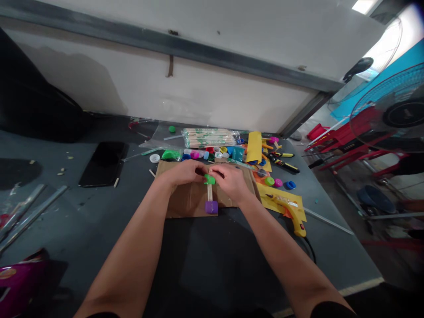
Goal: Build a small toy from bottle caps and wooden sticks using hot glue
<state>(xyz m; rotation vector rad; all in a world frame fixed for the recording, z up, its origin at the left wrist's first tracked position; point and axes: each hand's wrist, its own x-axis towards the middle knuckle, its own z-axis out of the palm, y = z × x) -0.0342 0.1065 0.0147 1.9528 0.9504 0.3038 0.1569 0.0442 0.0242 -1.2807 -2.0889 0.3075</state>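
My left hand (184,173) and my right hand (231,181) meet over a brown cardboard sheet (185,201) on the grey table. Both have their fingers pinched on a green bottle cap (209,179) fixed at the far end of a pair of wooden sticks (210,192). A purple bottle cap (211,207) sits at the near end of the sticks, resting on the cardboard's front edge. The fingertips of both hands press together around the green cap and the stick tips.
A yellow glue gun (291,210) lies on yellow paper to the right. Several coloured caps (212,154), a bag of wooden sticks (210,138) and box cutters (281,162) lie behind. A black phone (104,163) is to the left. A fan (394,110) stands at the right.
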